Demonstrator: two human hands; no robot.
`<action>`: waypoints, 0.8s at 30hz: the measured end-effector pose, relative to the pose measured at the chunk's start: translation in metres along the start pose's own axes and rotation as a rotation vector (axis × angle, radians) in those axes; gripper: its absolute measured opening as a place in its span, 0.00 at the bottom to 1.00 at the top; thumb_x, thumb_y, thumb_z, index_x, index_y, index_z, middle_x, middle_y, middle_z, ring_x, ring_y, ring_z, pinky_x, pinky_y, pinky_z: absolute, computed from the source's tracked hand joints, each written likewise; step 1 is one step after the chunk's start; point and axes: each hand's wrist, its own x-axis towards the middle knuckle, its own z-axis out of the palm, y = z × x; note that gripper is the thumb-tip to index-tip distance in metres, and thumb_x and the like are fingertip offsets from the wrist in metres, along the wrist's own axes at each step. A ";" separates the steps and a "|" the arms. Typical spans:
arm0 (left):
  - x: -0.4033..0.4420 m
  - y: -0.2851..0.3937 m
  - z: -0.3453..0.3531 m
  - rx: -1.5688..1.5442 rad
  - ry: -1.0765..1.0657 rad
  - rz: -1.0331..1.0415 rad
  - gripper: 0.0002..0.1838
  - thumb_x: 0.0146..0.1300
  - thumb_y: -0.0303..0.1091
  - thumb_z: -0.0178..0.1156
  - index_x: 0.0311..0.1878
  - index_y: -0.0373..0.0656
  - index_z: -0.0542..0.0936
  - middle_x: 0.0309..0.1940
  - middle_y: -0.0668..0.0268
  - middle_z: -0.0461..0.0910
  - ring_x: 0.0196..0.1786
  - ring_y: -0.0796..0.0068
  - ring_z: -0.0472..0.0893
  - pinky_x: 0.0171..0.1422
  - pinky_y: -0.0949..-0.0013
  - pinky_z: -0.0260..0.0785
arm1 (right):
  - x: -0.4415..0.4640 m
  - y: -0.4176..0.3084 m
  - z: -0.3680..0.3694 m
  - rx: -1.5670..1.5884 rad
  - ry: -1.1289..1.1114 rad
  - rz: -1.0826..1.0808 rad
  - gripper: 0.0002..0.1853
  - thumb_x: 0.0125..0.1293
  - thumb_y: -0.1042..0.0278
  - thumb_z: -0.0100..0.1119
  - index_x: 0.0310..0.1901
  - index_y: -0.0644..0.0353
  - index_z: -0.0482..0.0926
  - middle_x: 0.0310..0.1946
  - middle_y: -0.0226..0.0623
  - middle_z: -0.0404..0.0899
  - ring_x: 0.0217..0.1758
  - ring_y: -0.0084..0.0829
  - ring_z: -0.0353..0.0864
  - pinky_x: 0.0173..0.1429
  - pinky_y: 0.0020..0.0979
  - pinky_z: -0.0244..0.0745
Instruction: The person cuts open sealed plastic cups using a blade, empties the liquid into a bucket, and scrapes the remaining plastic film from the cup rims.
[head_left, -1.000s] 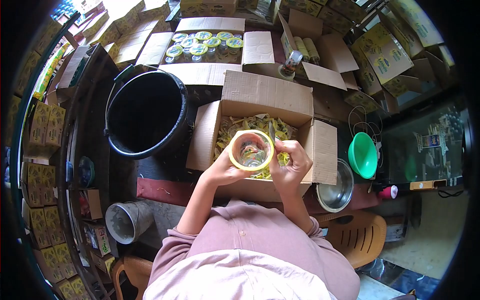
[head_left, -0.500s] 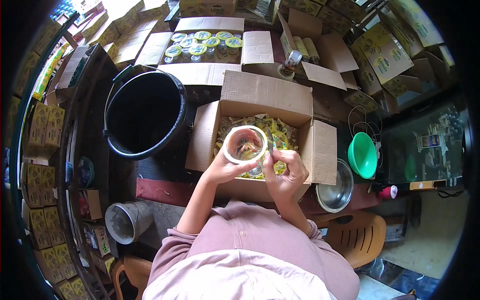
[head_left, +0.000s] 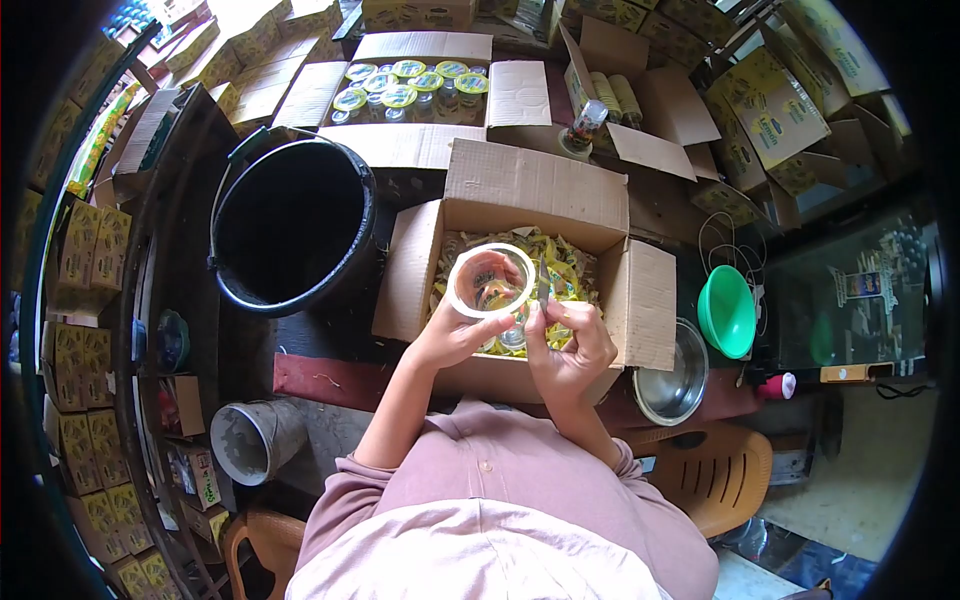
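My left hand (head_left: 452, 335) is wrapped round a clear plastic cup (head_left: 465, 288), its round white rim tilted up toward me. A small dark knife (head_left: 543, 279) is pinched in my right hand (head_left: 572, 343), blade pointing up just to the right of the cup's rim. Both hands are over an open cardboard box (head_left: 535, 187). Inside it lie many crumpled yellow-green printed wrappers (head_left: 572, 262), with a clear cup (head_left: 513, 338) partly visible below my hands. Whether the blade touches the held cup, I cannot tell.
A black bucket (head_left: 222, 225) stands left of the box. Behind is a carton of lidded cups (head_left: 398, 96). To the right are a steel bowl (head_left: 690, 385) and a green bowl (head_left: 728, 312). A grey bucket (head_left: 240, 445) stands lower left, near orange chairs (head_left: 715, 468).
Both hands stay in nearly the same place with the cup and knife. The knife blade shows slightly more clearly beside the rim. The whole view has shifted slightly.
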 end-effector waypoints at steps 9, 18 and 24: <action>0.002 0.003 0.005 0.594 0.243 0.160 0.35 0.47 0.24 0.68 0.58 0.39 0.60 0.49 0.60 0.65 0.54 0.69 0.69 0.57 0.68 0.65 | 0.002 0.008 -0.005 -0.140 -0.012 -0.134 0.13 0.44 0.84 0.64 0.33 0.60 0.80 0.26 0.35 0.77 0.28 0.30 0.77 0.34 0.27 0.74; 0.005 0.021 0.005 0.803 0.257 0.320 0.35 0.45 0.29 0.68 0.55 0.39 0.60 0.49 0.52 0.65 0.53 0.52 0.67 0.59 0.57 0.60 | 0.005 0.015 -0.012 -0.229 -0.070 -0.361 0.11 0.43 0.82 0.66 0.31 0.60 0.80 0.25 0.31 0.76 0.30 0.29 0.77 0.33 0.28 0.75; 0.003 0.020 0.006 0.830 0.244 0.306 0.35 0.45 0.31 0.68 0.55 0.40 0.61 0.49 0.51 0.65 0.53 0.52 0.67 0.60 0.56 0.59 | 0.011 0.016 -0.009 -0.230 -0.077 -0.393 0.10 0.42 0.82 0.68 0.29 0.61 0.80 0.26 0.31 0.77 0.29 0.28 0.76 0.33 0.27 0.75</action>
